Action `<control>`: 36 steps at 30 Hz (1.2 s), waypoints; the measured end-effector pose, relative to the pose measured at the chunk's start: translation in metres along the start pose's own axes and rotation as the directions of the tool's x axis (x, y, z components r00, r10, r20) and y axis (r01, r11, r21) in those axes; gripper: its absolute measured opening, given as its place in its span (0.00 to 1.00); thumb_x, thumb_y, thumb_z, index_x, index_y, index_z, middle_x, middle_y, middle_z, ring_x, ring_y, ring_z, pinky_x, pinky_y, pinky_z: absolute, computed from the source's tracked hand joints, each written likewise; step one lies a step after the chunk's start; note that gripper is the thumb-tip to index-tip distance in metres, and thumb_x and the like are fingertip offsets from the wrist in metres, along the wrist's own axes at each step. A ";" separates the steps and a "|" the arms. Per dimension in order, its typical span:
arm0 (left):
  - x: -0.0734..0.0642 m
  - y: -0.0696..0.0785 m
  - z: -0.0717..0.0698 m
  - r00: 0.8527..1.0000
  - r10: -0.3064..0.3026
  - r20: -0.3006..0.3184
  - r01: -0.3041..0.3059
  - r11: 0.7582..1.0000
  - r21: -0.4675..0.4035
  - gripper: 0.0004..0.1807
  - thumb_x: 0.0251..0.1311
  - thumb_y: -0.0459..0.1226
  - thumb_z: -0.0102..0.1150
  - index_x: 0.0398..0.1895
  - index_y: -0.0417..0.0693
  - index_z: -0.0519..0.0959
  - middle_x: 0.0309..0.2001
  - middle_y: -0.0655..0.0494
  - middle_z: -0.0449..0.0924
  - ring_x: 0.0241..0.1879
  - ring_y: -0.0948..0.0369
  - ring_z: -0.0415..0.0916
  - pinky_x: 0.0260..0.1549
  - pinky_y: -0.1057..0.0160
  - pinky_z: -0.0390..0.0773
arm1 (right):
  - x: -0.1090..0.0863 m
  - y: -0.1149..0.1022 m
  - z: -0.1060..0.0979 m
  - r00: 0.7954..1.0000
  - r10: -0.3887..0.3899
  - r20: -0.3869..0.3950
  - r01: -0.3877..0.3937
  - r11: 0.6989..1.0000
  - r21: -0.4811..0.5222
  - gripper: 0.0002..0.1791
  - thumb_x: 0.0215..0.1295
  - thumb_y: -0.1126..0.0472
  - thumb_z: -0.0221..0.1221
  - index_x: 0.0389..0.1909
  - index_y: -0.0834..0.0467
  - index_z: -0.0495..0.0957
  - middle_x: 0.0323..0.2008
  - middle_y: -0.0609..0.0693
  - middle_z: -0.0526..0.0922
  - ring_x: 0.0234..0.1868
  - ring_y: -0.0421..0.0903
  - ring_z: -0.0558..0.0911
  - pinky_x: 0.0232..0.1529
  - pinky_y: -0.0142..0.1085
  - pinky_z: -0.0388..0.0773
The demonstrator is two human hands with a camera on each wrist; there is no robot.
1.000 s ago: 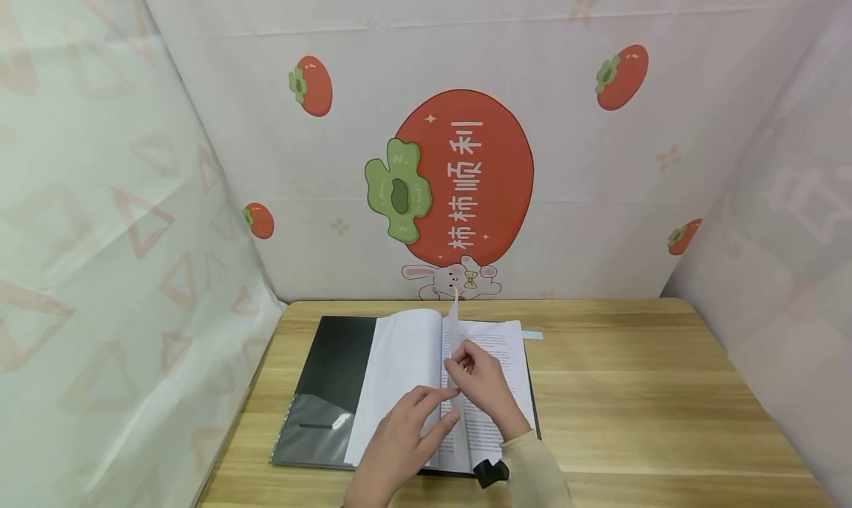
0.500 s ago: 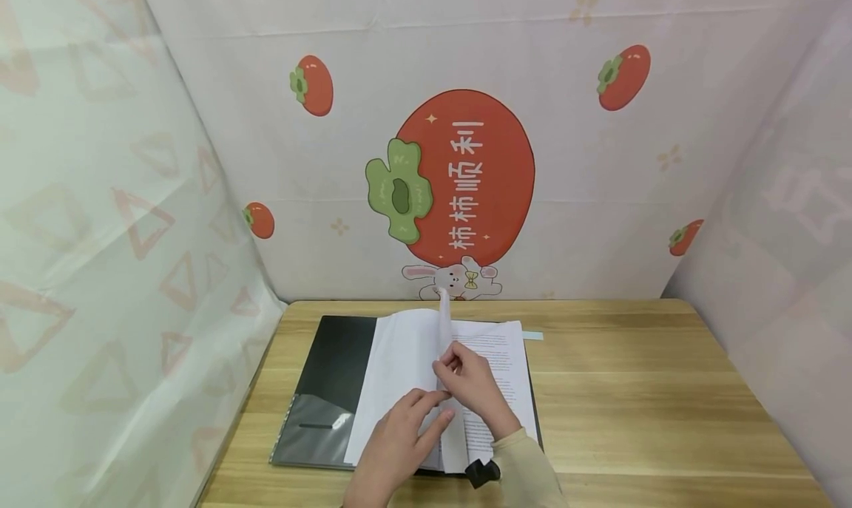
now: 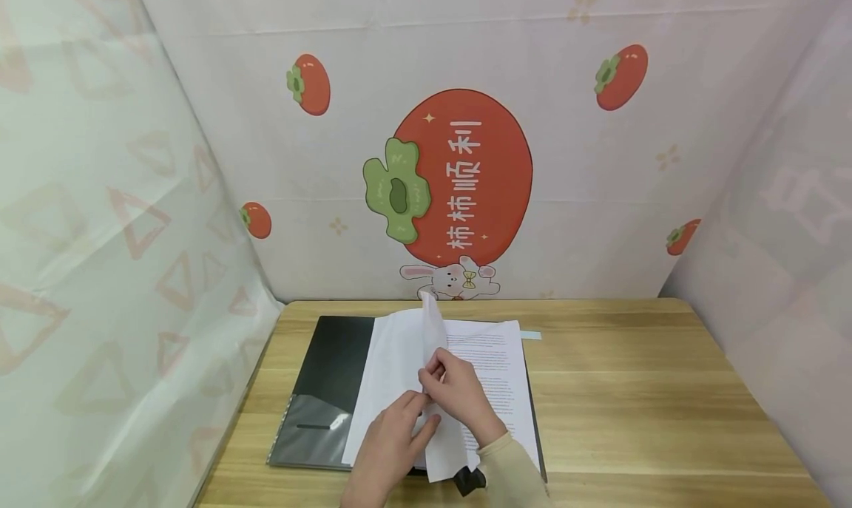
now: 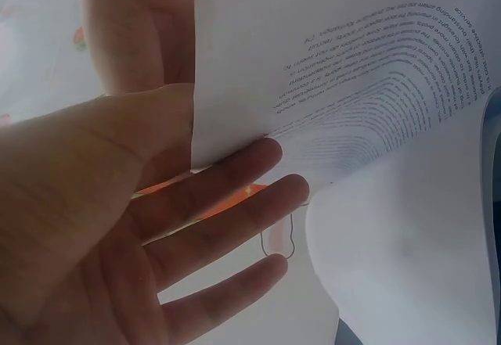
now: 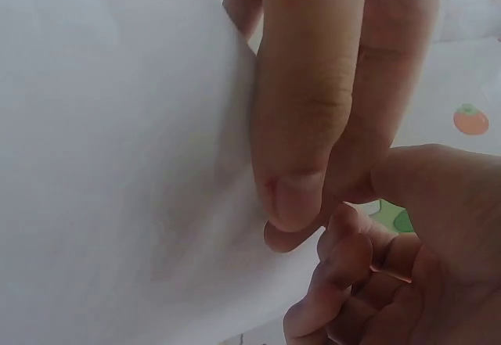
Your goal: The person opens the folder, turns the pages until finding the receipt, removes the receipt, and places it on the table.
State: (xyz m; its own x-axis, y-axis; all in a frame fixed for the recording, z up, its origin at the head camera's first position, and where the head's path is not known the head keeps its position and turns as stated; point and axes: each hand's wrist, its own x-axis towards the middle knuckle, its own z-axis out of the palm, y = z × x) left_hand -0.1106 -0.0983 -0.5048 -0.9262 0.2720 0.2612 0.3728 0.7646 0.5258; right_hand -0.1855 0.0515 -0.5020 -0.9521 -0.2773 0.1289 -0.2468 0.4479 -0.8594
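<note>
A stack of white paper lies spread in a black folder [image 3: 339,353]. My right hand [image 3: 459,390] pinches the outer edge of one raised sheet [image 3: 444,452] between thumb and index finger, seen closely on the sheet [image 5: 117,165] in the right wrist view. Just left of it is my left hand [image 3: 393,438], its fingers [image 4: 235,235] extended and spread beside the sheet's edge. Printed lines cover the curved sheet [image 4: 250,63] in the left wrist view. Beneath it on the right is a printed page [image 3: 492,367]; turned pages [image 3: 393,360] lie to the left.
The folder's left cover has a clear pocket [image 3: 313,441]. A pale blue tab [image 3: 531,336] sticks out at the upper right. All of this rests on a wooden table [image 3: 639,404], with persimmon-patterned cloth [image 3: 566,264] behind it.
My right hand has moved left, carrying the sheet's edge over toward the turned pages. The left hand has shifted slightly left and stays beside the sheet.
</note>
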 end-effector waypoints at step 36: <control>-0.009 -0.014 -0.007 0.992 -0.119 0.028 0.120 0.993 -0.004 0.17 0.61 0.32 0.74 0.54 0.48 0.87 0.51 0.56 0.87 0.45 0.58 0.85 0.40 0.56 0.85 | -0.008 0.051 -0.030 0.972 0.159 -0.171 -0.169 0.985 -0.045 0.12 0.77 0.55 0.62 0.32 0.56 0.79 0.27 0.46 0.77 0.27 0.41 0.71 0.29 0.34 0.68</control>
State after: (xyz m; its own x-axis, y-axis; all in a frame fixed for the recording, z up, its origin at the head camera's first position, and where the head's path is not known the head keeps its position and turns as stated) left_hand -0.1072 -0.1151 -0.5089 -0.9653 0.1949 0.1741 0.2597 0.7891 0.5567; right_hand -0.1963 0.1019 -0.5323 -0.9959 -0.0534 0.0734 -0.0906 0.5257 -0.8458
